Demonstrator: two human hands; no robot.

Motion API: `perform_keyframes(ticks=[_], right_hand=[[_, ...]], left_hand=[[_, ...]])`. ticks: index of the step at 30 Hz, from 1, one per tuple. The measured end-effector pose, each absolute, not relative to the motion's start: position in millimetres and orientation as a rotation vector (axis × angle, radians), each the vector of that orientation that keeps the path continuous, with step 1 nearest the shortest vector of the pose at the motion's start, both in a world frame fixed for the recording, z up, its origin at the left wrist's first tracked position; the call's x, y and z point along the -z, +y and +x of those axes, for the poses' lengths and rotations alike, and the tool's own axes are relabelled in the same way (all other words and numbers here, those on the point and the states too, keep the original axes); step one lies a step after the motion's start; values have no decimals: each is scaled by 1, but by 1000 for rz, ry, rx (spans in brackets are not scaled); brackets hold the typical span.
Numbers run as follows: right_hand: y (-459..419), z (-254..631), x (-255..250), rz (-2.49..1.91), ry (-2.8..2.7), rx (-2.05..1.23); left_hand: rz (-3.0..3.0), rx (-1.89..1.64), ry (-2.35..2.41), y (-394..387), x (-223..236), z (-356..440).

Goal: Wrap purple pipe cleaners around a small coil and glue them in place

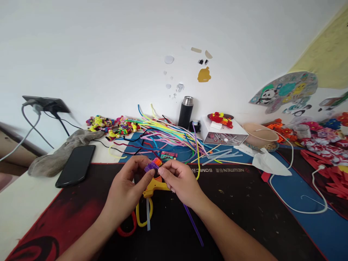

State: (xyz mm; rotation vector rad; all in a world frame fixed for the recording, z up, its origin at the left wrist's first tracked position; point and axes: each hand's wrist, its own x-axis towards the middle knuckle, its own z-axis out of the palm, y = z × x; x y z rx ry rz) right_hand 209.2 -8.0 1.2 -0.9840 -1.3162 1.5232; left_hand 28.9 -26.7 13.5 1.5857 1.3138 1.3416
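Between the fingertips of my left hand (130, 185) is a small coiled piece of purple and orange pipe cleaner (152, 165). My right hand (181, 181) pinches at the right side of the same piece, thumb against forefinger. A straight purple pipe cleaner (193, 224) sticks out below my right hand, towards me. Under both hands lies a yellow glue gun (154, 186), partly hidden, with a pale glue stick (148, 215) poking from its back. Red and yellow loop handles (127, 232), apparently of scissors, rest beside it on the dark mat.
Behind my hands lies a heap of coloured pipe cleaners (171, 130), near a black thermos (186, 112) and a white drawer box (224, 132). A phone (75, 166) is at left. A white cable (296, 210) curves at right, near a beige bowl (259, 132).
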Motion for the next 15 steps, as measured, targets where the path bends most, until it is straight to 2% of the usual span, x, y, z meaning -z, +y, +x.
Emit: perform_keyframes(ticks=[15], right_hand=[[-10, 210, -1, -987, -1357, -1498]], left_hand=[[1621, -1299, 1384, -29, -14, 27]])
